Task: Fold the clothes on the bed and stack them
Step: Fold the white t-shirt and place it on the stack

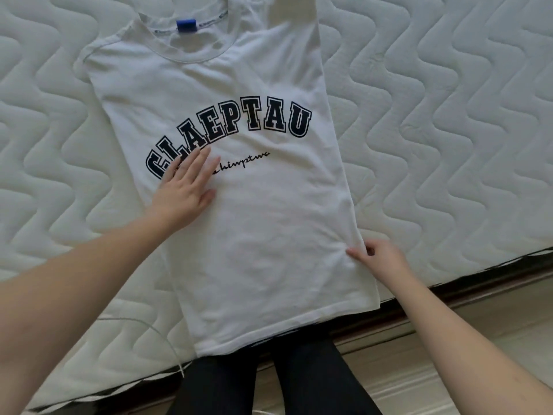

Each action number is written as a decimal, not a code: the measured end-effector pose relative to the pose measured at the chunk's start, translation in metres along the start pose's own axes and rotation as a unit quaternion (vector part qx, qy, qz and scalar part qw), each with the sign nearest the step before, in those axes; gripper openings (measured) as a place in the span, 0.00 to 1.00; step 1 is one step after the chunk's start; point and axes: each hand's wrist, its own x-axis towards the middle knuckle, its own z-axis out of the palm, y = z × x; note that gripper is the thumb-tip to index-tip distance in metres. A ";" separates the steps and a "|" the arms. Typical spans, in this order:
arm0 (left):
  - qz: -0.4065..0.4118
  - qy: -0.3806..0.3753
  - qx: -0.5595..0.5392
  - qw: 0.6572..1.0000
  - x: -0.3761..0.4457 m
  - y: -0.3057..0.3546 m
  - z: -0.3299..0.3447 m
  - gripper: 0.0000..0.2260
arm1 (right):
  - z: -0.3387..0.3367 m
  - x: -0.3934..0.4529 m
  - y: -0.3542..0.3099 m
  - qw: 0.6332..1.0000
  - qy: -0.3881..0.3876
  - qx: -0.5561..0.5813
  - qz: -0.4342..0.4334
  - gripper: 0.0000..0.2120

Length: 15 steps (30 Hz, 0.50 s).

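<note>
A white T-shirt [263, 223] with dark arched block letters and a blue neck label lies front up on the quilted mattress [449, 115], collar at the far side. Both sleeves look tucked under, so its sides run straight. My left hand [185, 187] rests flat on the chest print with straight fingers. At the shirt's right side edge, near the hem, my right hand [377, 256] pinches the fabric between thumb and fingers. The hem hangs slightly over the mattress's near edge.
The mattress's near edge [449, 280] runs diagonally from lower left to right, with pale floor [449, 369] below it. My legs in dark trousers [299, 378] stand against that edge. A thin white cable [167, 339] lies on the mattress at lower left.
</note>
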 end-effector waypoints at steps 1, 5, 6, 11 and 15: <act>-0.009 -0.002 -0.005 1.000 -0.016 -0.006 0.005 0.28 | 0.003 -0.004 0.007 1.000 -0.002 0.009 0.005 0.09; -0.094 0.028 -0.049 0.994 -0.066 -0.017 0.020 0.32 | 0.014 -0.015 0.033 0.999 -0.021 -0.033 0.014 0.07; -0.122 0.041 -0.067 0.989 -0.074 -0.019 0.021 0.33 | 0.016 -0.016 0.037 0.999 -0.018 -0.043 0.021 0.08; -0.293 0.152 -0.258 0.908 -0.084 -0.017 0.023 0.33 | 0.013 -0.017 0.025 0.996 0.095 -0.002 -0.004 0.11; -0.447 0.179 -0.452 0.751 -0.074 -0.015 0.014 0.26 | -0.003 -0.003 -0.025 0.983 0.135 0.118 -0.042 0.19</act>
